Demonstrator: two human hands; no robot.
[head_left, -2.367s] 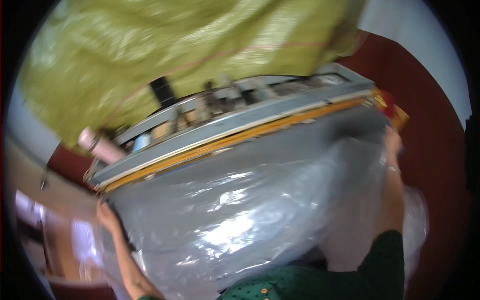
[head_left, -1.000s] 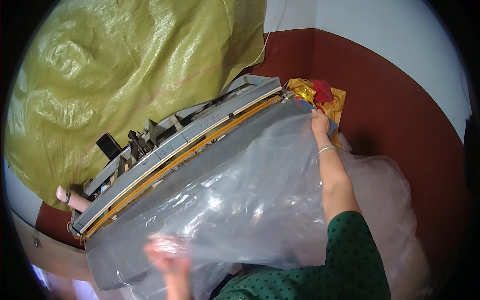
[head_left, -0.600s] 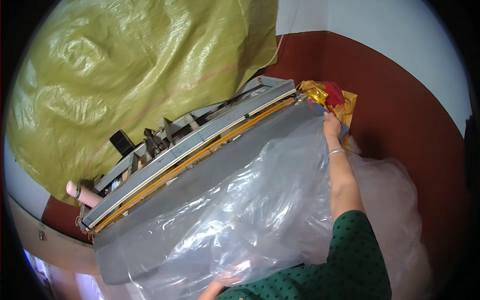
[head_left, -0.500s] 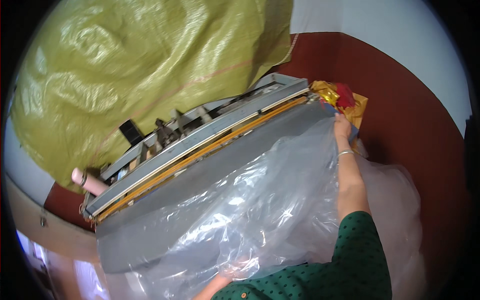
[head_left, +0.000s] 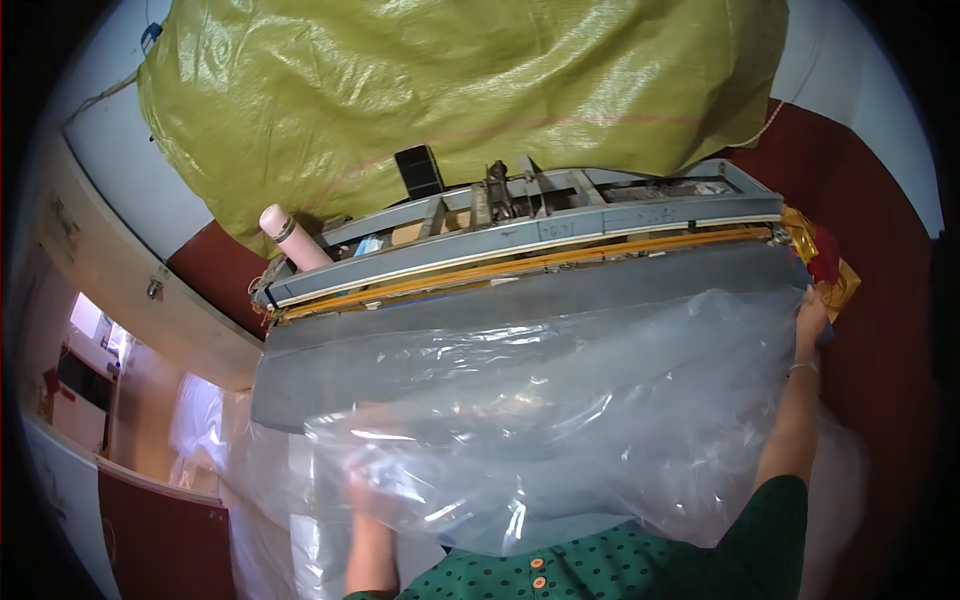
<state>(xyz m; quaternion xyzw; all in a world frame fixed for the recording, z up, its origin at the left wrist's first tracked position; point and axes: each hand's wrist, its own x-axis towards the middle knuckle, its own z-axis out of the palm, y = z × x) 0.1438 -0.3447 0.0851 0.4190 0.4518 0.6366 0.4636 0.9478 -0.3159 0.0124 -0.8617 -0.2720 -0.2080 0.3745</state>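
Observation:
A large clear plastic sheet [head_left: 560, 410] lies spread over a long grey surface [head_left: 440, 325] in front of me, creased and shiny. My right hand [head_left: 811, 312] is closed on the sheet's far right corner, at the right end of the grey surface. Behind the near left part of the sheet is my left hand [head_left: 362, 482]. Its fingers show only as a blur through the plastic, so their grip cannot be made out.
Beyond the grey surface runs a grey metal frame [head_left: 560, 225] with orange strips [head_left: 530, 262]. A pink flask [head_left: 292, 238] and a black phone-like slab [head_left: 418, 170] rest at it. A yellow-green woven cover [head_left: 480, 80] hangs behind. Gold and red wrapping [head_left: 828, 262] sits at the right end.
My view has turned left and levelled. My left hand has moved up and left with the sheet's near part, which now spreads further left. My right hand still grips the far right corner.

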